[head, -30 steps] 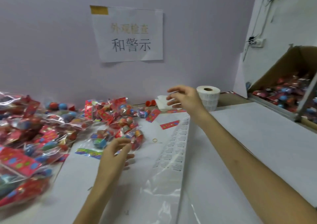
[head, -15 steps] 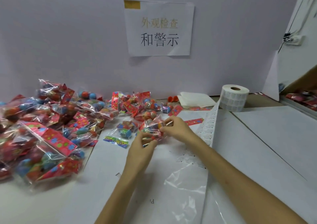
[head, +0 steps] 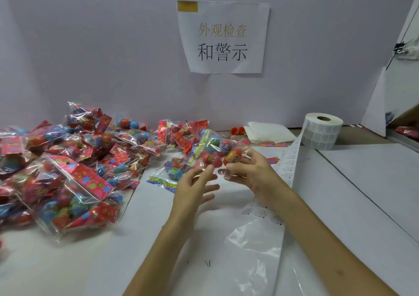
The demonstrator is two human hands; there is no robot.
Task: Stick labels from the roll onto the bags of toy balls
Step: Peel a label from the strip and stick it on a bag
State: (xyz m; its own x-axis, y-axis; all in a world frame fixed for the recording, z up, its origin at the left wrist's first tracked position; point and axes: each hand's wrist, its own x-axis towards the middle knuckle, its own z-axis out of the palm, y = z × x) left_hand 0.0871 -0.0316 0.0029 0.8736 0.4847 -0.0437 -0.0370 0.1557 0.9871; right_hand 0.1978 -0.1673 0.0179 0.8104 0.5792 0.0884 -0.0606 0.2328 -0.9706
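Note:
A clear bag of red, blue and yellow toy balls [head: 215, 151] is lifted above the white table [head: 353, 205]. My right hand [head: 251, 171] grips its right end, fingers curled round the plastic. Just below and left of the bag is my left hand [head: 195, 185], its fingers spread and loose, fingertips near the bag's underside. The white label roll [head: 322, 132] stands at the back right. Its strip of printed labels [head: 288, 164] trails toward me, passing behind my right wrist.
A big heap of bagged balls [head: 68, 164] covers the left of the table. Another bag [head: 172, 173] lies flat beneath the lifted one. Folded white sheets [head: 269, 132] lie by the roll, a clear plastic sheet [head: 251, 250] lies near me, and a paper sign [head: 223, 38] hangs on the wall.
My right hand came back from the label roll to the bags and has raised one bag off the table. My left hand let go and opened beneath it.

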